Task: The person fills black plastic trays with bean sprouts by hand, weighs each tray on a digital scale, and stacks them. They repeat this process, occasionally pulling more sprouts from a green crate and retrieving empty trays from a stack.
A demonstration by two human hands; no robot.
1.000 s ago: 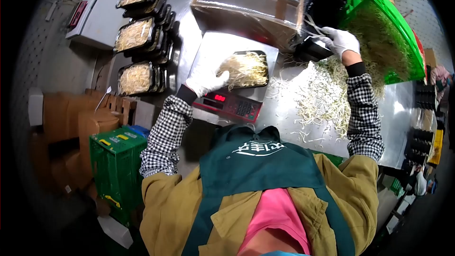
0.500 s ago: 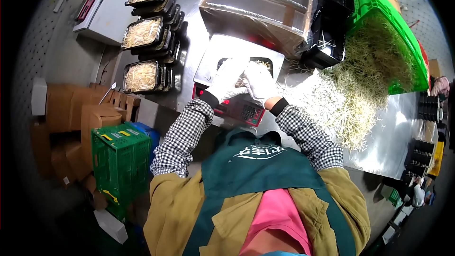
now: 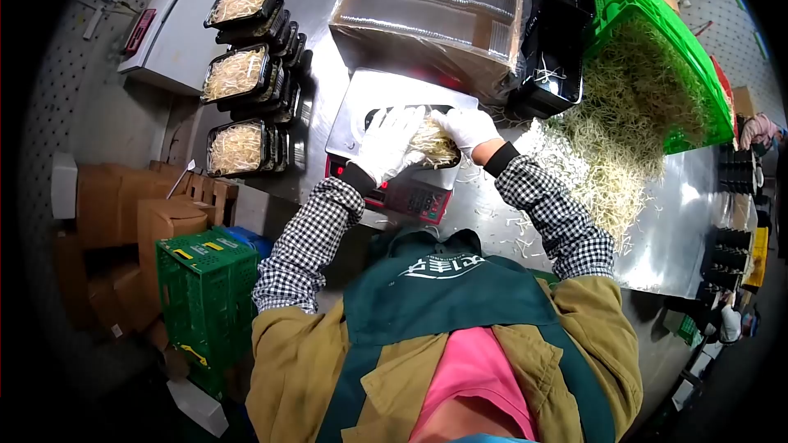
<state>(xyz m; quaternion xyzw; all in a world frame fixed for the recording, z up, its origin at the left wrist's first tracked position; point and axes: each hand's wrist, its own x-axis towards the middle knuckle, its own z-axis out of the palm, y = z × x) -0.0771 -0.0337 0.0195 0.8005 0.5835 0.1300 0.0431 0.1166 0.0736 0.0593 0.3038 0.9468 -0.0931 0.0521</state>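
My left hand (image 3: 389, 144), in a white glove, lies over the left part of a black tray on the scale (image 3: 355, 104), its fingers on the bean sprouts (image 3: 432, 141). My right hand (image 3: 470, 129), also gloved, is at the tray's right side, fingers bent together at the sprouts; whether it grips any is hidden. Red digits on the scale's front panel (image 3: 420, 201) are partly covered by my left wrist. To the right, a loose heap of sprouts (image 3: 603, 189) spreads on the metal table (image 3: 685, 221).
Filled sprout trays (image 3: 235, 148) stand in stacks at the left. Behind the scale is a plastic-wrapped box (image 3: 419, 29), with black empty trays (image 3: 546, 78) beside it. A green crate (image 3: 657, 4) tips sprouts out at the right. A dark green crate (image 3: 205, 279) stands lower left.
My hands have moved apart, uncovering sprouts in the tray. My right hand has shifted right, to the tray's edge. The whole view has shifted slightly.
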